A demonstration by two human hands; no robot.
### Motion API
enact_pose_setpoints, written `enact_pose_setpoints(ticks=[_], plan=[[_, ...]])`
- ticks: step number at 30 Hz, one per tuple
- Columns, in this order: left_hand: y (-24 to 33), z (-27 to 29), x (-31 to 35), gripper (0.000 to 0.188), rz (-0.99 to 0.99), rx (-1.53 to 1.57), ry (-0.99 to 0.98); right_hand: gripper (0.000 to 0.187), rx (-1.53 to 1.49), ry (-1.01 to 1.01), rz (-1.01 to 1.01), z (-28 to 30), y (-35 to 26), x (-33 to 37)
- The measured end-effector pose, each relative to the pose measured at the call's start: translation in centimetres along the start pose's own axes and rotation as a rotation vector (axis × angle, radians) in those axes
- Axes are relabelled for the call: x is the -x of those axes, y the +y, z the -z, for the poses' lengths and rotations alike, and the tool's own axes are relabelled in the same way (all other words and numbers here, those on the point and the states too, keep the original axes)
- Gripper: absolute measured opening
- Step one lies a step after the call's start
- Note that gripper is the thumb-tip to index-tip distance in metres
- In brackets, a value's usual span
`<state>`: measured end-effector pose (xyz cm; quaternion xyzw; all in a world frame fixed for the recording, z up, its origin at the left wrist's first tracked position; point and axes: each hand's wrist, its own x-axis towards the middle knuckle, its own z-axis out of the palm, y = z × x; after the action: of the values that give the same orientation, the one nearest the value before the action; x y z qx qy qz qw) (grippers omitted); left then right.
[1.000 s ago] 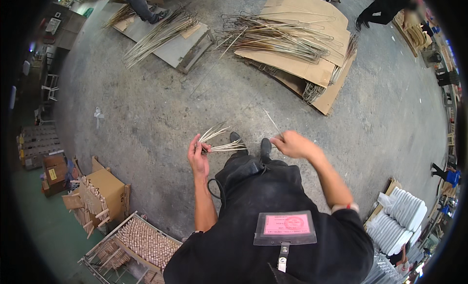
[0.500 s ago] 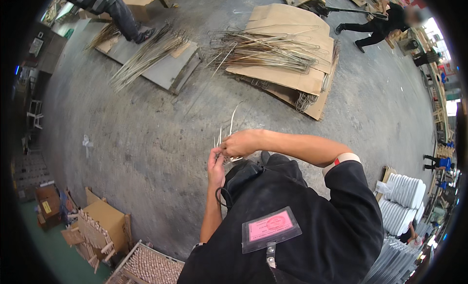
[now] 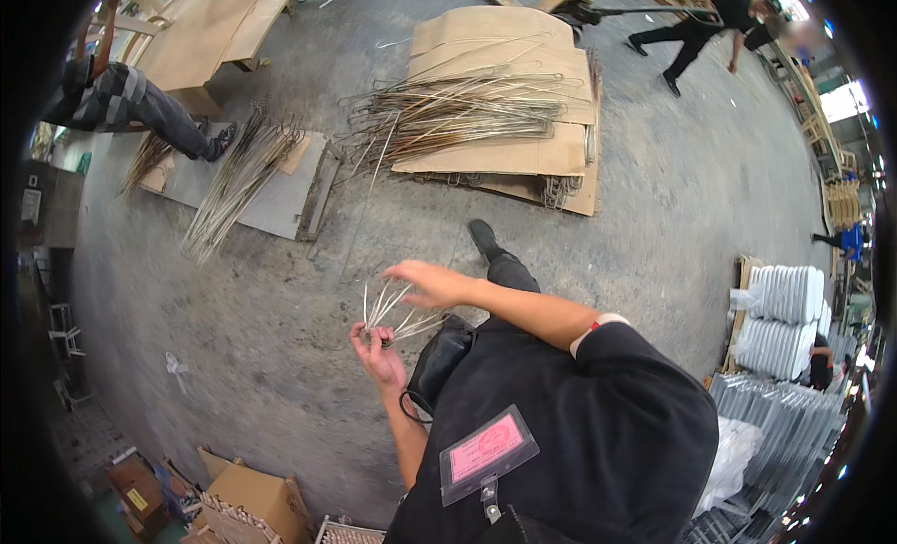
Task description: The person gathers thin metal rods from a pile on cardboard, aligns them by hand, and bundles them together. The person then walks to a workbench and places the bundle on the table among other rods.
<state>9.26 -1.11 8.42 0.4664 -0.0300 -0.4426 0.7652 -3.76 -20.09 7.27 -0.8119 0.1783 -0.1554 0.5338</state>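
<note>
The cardboard (image 3: 523,158) carries a wire heap (image 3: 476,109) overhanging its left edge. The right hand (image 3: 432,284) curves, fingers parted, beside thin pale strands (image 3: 378,307), contact unclear; the left hand (image 3: 381,359) pinches them at their lower ends.

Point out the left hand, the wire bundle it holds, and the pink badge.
Left hand (image 3: 379,357): head view, middle of the hand.
Wire bundle (image 3: 377,314): head view, lower strands.
Pink badge (image 3: 486,449): head view, centre of its card.

A factory in full swing, scuffed grey concrete floor (image 3: 271,329), metal rods (image 3: 476,109) heaped on cardboard (image 3: 523,153) up at twelve, worker (image 3: 687,41) in black toward two, silvery metal stock (image 3: 785,418) stacked at four
</note>
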Motion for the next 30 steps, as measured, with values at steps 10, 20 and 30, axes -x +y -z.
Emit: enact_pose_setpoints(ticks=[10,20,30], plan=[[-1.2,-5.6,-11.0,0.023,0.035,-0.111,0.496,0.039,0.201,0.157,-0.811,31.0,36.0,-5.0],[-1.7,-7.9,-17.0,0.073,0.781,-0.634,1.453,0.034,1.115,0.173,-0.761,63.2,69.8,-31.1],[-5.2,-21.0,-26.2,0.059,0.692,-0.961,1.217,0.034,1.233,0.106,-0.516,55.9,84.6,-40.8]])
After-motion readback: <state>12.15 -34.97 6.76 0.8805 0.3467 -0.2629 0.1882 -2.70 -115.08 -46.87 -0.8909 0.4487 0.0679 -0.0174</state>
